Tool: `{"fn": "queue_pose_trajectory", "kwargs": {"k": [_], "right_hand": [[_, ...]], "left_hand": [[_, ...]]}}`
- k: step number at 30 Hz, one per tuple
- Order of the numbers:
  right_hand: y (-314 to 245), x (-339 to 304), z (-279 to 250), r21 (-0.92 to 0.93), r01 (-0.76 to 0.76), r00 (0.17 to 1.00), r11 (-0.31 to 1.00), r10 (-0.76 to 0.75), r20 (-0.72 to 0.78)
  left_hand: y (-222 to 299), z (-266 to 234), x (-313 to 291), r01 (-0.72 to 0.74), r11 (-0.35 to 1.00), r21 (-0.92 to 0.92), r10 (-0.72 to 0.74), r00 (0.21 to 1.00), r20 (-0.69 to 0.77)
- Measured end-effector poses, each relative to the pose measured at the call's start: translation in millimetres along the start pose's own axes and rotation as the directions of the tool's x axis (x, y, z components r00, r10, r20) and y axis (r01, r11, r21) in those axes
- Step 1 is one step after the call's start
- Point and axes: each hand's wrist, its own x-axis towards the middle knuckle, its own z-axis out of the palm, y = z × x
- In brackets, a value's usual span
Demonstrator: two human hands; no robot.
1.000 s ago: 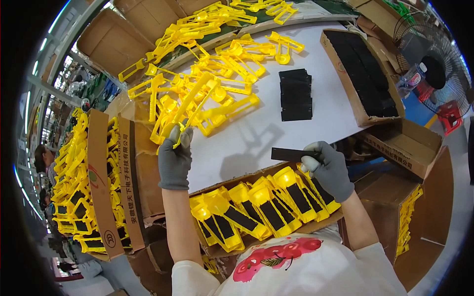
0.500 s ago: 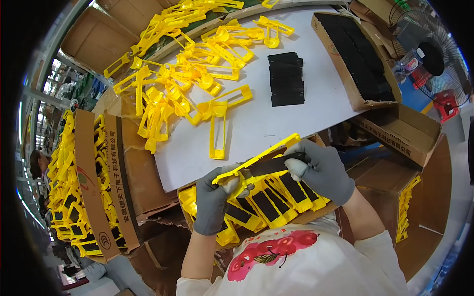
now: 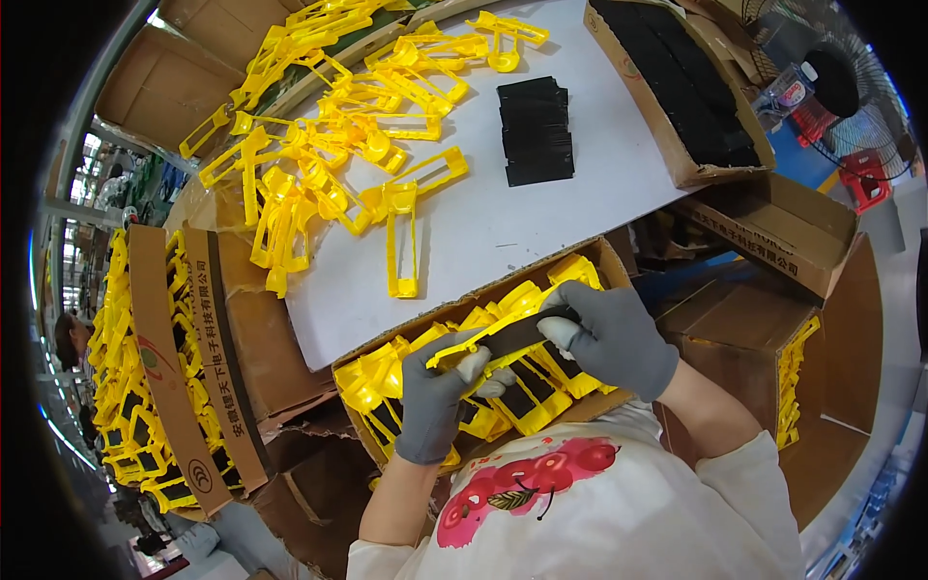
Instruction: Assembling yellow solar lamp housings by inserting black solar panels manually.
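A yellow plastic frame (image 3: 493,329) is pinched at its left end by my left hand (image 3: 431,396), in a grey glove. My right hand (image 3: 619,338), gloved alike, holds one end of a black flat strip (image 3: 512,335) between thumb and fingers. The strip lies along the frame's length, slanting up to the right. How firmly it sits in the frame I cannot tell. Right below both hands is a cardboard box (image 3: 611,263) full of yellow frames, many with black strips in them.
Loose yellow frames (image 3: 404,242) are heaped on the white table (image 3: 464,256). Black strips (image 3: 537,135) lie there in a stack, and more fill a carton (image 3: 619,82) at the far right. A large box of frames (image 3: 150,358) stands left; a fan (image 3: 875,126) is far right.
The yellow frame has tilted and come down closer to the black strip, which now lies along it. Both hands keep their hold. The whole view has shifted a little, showing more of the box below.
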Motion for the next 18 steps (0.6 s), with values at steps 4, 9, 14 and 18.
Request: {"fn": "queue_pose_trajectory", "kwargs": {"k": [4,9,14,18], "right_hand": [[-1,-12,3,-0.265,0.093,0.990,0.960,-0.118,-0.079],[11,-20,-7,-0.169,0.082,0.985,0.982,-0.105,-0.134],[24,-58,13,0.068,-0.175,0.974,0.982,0.162,0.160],[30,-74,31,0.043,-0.177,0.980,0.983,0.171,0.102]], "left_hand": [[-1,3,-10,0.004,0.997,0.071,0.001,0.998,-0.065],[-12,-8,-23,0.000,0.967,0.255,-0.002,1.000,0.010],[-30,-16,-31,-0.032,0.941,0.338,0.008,0.997,0.073],[-23,-16,-33,0.106,0.946,0.307,-0.103,0.994,-0.026]]}}
